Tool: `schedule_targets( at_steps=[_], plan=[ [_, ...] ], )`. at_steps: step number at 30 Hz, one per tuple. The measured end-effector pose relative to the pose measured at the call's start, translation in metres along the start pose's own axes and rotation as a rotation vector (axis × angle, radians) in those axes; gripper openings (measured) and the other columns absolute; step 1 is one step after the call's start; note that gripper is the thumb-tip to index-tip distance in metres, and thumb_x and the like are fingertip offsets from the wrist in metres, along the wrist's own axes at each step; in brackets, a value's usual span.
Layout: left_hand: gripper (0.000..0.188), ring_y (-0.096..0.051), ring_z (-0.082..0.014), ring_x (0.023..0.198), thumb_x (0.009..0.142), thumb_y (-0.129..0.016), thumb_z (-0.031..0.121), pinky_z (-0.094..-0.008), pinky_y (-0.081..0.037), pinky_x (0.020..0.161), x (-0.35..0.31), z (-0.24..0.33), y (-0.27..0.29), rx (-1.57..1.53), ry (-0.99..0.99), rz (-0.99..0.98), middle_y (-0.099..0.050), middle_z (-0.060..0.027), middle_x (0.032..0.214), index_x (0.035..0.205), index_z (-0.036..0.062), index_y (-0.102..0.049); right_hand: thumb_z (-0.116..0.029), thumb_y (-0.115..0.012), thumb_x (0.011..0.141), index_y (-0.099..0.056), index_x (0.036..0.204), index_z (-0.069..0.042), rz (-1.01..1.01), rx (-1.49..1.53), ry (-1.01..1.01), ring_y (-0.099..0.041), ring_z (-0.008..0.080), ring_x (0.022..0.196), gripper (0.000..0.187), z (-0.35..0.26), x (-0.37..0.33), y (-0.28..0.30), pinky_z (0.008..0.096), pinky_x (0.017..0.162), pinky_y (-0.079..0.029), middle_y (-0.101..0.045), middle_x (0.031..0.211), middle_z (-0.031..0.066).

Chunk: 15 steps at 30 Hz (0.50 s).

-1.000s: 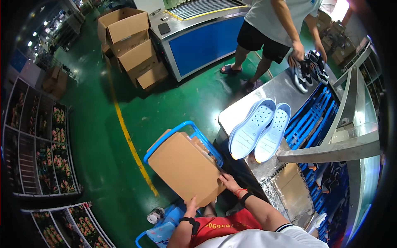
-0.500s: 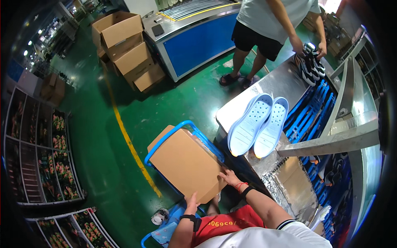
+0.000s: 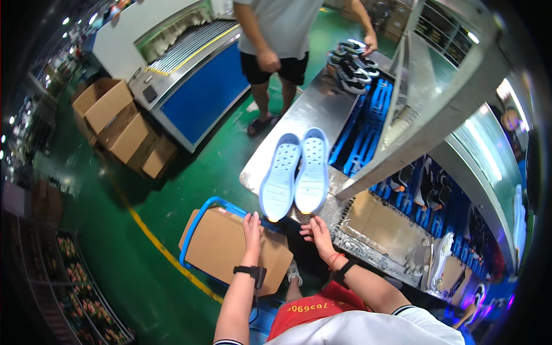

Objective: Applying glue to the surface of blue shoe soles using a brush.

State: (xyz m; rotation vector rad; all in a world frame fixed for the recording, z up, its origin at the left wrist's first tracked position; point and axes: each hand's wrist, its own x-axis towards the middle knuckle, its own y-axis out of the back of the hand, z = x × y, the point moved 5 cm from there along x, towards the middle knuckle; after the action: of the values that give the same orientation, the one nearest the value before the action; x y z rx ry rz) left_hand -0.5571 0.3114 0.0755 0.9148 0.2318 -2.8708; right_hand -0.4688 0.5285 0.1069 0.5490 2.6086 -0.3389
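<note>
Two light-blue shoe soles with small holes, a left one [image 3: 279, 183] and a right one [image 3: 312, 175], stand side by side on the near end of a metal worktable [image 3: 261, 164]. My left hand [image 3: 252, 231] is raised over a closed cardboard box [image 3: 221, 244], below the left sole's near end, its fingers stretched out and holding nothing. Just below the near end of the right sole is my right hand [image 3: 317, 233], fingers spread and empty; whether it touches the sole, I cannot tell. The box rests in a blue-framed cart [image 3: 185, 253].
Across the table, a co-worker [image 3: 279, 34] has one hand at a pile of dark and white sneakers [image 3: 349, 68]. A conveyor with blue bars [image 3: 359, 135] carries shoes along the right. A slanted metal post [image 3: 397, 152] rises beside the soles. Open cartons [image 3: 118, 121] stand at far left.
Both my hands have left the cardboard box and moved up toward the soles. My view has swung right. The co-worker's one hand has come away from the sneakers.
</note>
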Motion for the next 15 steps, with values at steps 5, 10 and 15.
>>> schedule_targets(
  at_steps=[5, 10, 15],
  plan=[
    [0.059, -0.056, -0.0174, 0.093, 0.082, -0.067, 0.035, -0.0340, -0.049, 0.073, 0.036, 0.025, -0.038, -0.057, 0.020, -0.176, -0.056, -0.0109, 0.108, 0.122, 0.0009, -0.041, -0.027, -0.059, 0.089, -0.049, 0.118, 0.000, 0.074, 0.450, -0.280, -0.062, 0.0190, 0.087, 0.040, -0.031, 0.049, -0.019, 0.0308, 0.072, -0.052, -0.063, 0.099, 0.0104],
    [0.039, -0.062, -0.0215, 0.089, 0.081, -0.070, 0.012, -0.0337, -0.053, 0.075, 0.016, 0.023, -0.048, -0.128, 0.136, -0.265, -0.062, -0.0138, 0.103, 0.111, -0.0064, -0.054, -0.010, -0.066, 0.082, -0.057, 0.109, 0.003, 0.059, 0.375, -0.276, -0.063, 0.0214, 0.089, 0.031, -0.050, 0.031, -0.003, 0.0316, 0.072, -0.053, -0.063, 0.103, 0.0117],
    [0.043, -0.055, -0.0210, 0.104, 0.084, -0.064, 0.007, -0.0355, -0.046, 0.090, -0.039, -0.013, -0.029, -0.121, 0.173, -0.444, -0.056, -0.0108, 0.116, 0.122, -0.0021, -0.046, -0.019, -0.068, 0.082, -0.058, 0.109, 0.001, -0.106, 0.143, -0.304, -0.061, 0.0113, 0.079, 0.035, -0.013, -0.037, 0.062, 0.0224, 0.067, -0.050, -0.064, 0.096, 0.0061]
  ],
)
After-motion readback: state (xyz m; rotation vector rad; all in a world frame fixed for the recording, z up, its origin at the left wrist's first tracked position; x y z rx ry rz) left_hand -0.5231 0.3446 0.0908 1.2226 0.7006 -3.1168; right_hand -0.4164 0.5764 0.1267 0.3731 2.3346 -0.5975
